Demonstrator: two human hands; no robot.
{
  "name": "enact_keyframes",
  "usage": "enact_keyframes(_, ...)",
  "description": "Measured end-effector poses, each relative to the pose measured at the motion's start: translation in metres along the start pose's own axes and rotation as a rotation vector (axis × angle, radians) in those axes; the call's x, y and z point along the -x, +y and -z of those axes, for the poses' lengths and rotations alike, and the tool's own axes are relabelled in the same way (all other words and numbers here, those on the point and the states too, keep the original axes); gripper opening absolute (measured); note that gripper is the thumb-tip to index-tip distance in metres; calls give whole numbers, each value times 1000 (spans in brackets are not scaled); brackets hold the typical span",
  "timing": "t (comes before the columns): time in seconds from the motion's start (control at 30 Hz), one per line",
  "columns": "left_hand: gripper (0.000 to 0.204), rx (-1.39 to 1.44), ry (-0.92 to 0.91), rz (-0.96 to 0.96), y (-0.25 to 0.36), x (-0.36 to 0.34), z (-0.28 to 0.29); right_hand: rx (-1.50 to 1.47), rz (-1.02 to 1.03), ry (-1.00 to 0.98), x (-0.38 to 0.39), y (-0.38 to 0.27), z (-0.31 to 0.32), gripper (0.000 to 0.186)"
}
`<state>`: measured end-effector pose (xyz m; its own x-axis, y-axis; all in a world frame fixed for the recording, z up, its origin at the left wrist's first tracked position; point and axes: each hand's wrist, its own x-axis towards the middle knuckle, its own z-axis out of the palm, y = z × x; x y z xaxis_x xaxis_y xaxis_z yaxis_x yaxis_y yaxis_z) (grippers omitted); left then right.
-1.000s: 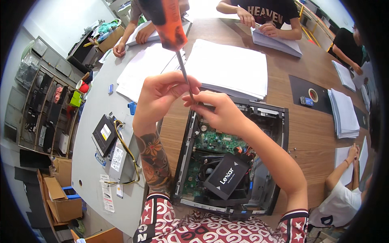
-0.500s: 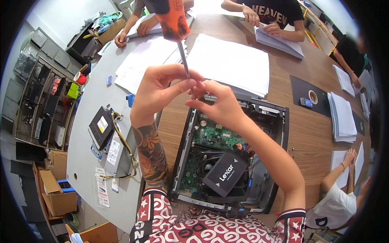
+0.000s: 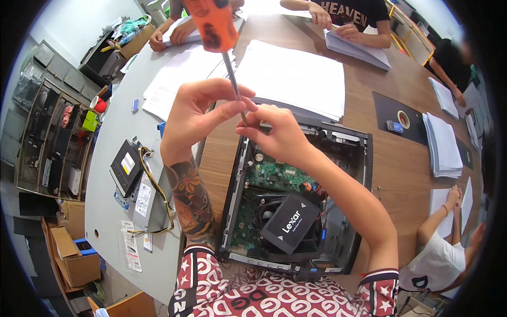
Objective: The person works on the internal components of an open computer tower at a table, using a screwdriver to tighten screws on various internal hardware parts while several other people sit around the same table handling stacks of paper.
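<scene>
An orange-and-black screwdriver [image 3: 214,29] is held handle up and tip down, tilted. The thumb and fingers of my left hand [image 3: 195,116] are closed round its metal shaft. My right hand [image 3: 277,132] pinches right at the tip; whatever sits between those fingertips is too small to make out. Both hands are raised above the far edge of an opened desktop computer case [image 3: 365,185]. Inside it a green circuit board [image 3: 272,174] shows. A black solid-state drive [image 3: 291,224] lies at a slant over the fan area in the near part of the case.
On the grey table at left lie an optical drive [image 3: 125,168] and a metal power supply [image 3: 145,203] with cables. Paper stacks [image 3: 296,79] spread beyond the case. A tape roll [image 3: 403,119] rests on a black mat at right. Several people sit around the table.
The whole view has shifted slightly, so everything sits a little further left and up. Both hands keep the same hold at the screwdriver, which leans slightly more to the left.
</scene>
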<state>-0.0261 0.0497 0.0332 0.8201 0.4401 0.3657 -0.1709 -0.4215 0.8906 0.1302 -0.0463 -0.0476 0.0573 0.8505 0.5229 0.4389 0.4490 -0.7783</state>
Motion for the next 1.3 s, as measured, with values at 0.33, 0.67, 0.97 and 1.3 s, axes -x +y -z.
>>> enact_keyframes(0.33, 16, 62, 33, 10, -8, -1, -1, -81, -49, -69, 4, -5, 4, 17)
enact_keyframes(0.67, 11, 42, 120, -16, -10, -4, -4, -142, -70, -83, 5, -3, 6, 18)
enact_keyframes(0.97, 17, -4, 189, -61, -10, -10, -15, -67, -90, 16, 3, 0, 7, 17)
enact_keyframes(1.3, 52, -328, 564, -289, 38, -40, -45, -13, -30, 50, 5, -2, 3, 13)
